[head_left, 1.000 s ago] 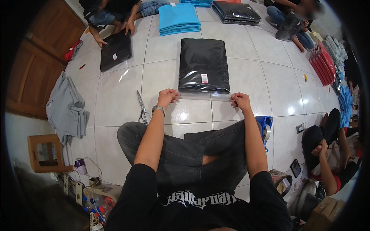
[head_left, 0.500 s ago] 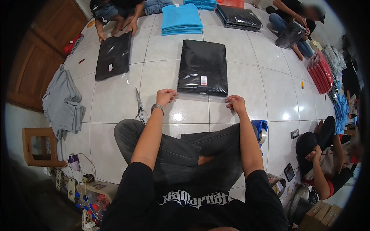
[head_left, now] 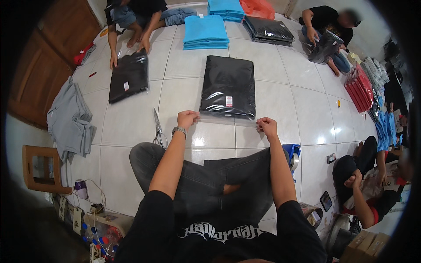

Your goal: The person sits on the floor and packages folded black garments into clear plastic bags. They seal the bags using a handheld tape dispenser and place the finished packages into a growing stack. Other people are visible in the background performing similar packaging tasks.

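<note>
A folded black garment in a clear plastic bag (head_left: pixel 227 83) lies flat on the tiles before me, a small white-and-red label near its close end. My left hand (head_left: pixel 187 119) pinches the near left corner of the bag's loose clear edge. At the opposite corner, the fingertips of my right hand (head_left: pixel 267 126) are closed on the same edge. Between my hands the strip of plastic is stretched out straight. Metal scissors (head_left: pixel 158 129) lie on the floor left of my left hand. A blue tape dispenser (head_left: pixel 293 154) stands beside my right knee.
At the far left, a person handles another bagged black garment (head_left: pixel 130 78). Blue folded shirts (head_left: pixel 205 33) and bagged black garments (head_left: pixel 268 30) are stacked at the back. Grey clothes (head_left: pixel 70 120) lie on the left, red bagged packs (head_left: pixel 359 87) on the right. Other people sit at the right.
The whole scene sits slightly lower in the picture as the view tilts. Both my hands keep their pinch on the bag's edge. The person at far right has shifted the bag held there.
</note>
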Motion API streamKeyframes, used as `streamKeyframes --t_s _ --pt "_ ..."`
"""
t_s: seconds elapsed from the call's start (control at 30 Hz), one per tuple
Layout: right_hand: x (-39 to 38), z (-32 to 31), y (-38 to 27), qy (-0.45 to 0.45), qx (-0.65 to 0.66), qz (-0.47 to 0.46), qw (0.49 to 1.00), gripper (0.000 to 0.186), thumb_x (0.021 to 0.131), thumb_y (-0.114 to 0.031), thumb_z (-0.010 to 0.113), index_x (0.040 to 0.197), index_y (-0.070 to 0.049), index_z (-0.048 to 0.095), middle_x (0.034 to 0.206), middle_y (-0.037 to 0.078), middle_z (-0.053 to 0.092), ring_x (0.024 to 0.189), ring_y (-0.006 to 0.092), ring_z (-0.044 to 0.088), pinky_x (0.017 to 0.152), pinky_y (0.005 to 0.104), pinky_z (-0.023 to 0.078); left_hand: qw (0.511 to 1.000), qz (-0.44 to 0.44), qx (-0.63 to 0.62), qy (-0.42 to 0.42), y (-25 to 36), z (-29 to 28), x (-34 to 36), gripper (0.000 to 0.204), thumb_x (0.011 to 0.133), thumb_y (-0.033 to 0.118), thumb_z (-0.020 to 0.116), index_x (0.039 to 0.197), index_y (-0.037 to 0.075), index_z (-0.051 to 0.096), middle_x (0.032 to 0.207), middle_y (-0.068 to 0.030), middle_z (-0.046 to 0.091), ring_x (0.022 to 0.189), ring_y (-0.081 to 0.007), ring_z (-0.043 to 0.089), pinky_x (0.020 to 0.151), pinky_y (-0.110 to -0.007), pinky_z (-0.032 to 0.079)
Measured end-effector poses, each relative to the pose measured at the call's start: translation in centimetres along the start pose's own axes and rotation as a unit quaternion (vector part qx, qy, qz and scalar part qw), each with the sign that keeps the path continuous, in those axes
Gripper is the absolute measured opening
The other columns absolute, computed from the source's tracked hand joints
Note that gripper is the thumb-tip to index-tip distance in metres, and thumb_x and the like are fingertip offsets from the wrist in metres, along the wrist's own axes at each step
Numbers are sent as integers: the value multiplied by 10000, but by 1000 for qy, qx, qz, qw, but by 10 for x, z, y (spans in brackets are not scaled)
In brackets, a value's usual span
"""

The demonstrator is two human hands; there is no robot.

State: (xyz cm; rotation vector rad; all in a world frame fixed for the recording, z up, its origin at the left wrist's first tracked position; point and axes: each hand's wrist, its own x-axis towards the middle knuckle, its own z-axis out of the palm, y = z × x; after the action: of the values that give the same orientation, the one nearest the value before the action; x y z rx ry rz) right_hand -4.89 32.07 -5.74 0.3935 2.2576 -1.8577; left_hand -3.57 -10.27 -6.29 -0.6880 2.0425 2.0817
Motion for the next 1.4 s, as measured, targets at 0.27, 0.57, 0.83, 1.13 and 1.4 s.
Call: streamKeyframes --t_s 0.27,0.57,0.83,1.13,1.4 --pt "5 1 8 -46 15 5 999 122 1025 -108 614 1061 8 625 978 174 773 626 244 745 491 333 566 1000 -12 26 2 5 10 -5 128 931 145 792 890 27 760 836 -66 780 637 -102 641 571 -250 489" --pt "10 10 8 -32 -81 7 996 151 1028 -89 533 1048 26 629 959 164 776 564 248 731 440 334 540 996 44 73 -4 -5 8 2 158 939 139 782 849 10 767 818 -67 771 625 -97 627 559 -266 500" --pt "-17 -4 -1 -6 -13 26 1000 139 1020 -184 685 1011 -51 728 958 75 788 661 123 695 578 272 567 999 17 47 9 5 1 -12 156 909 165 806 860 19 777 814 -58 770 639 -96 617 578 -270 498" --pt "-4 4 7 23 -45 -1 999 121 976 -135 737 949 -18 751 828 77 761 573 102 625 528 269 530 979 90 177 41 -15 -6 4 215 881 183 834 761 31 741 683 -33 669 602 -113 582 570 -293 456" --pt "-3 2 12 -5 8 66 998 145 978 -116 740 970 10 669 806 132 733 670 194 733 574 326 628 998 -33 52 23 -6 10 -9 138 911 93 795 846 7 709 769 -105 730 620 -174 712 540 -296 557"
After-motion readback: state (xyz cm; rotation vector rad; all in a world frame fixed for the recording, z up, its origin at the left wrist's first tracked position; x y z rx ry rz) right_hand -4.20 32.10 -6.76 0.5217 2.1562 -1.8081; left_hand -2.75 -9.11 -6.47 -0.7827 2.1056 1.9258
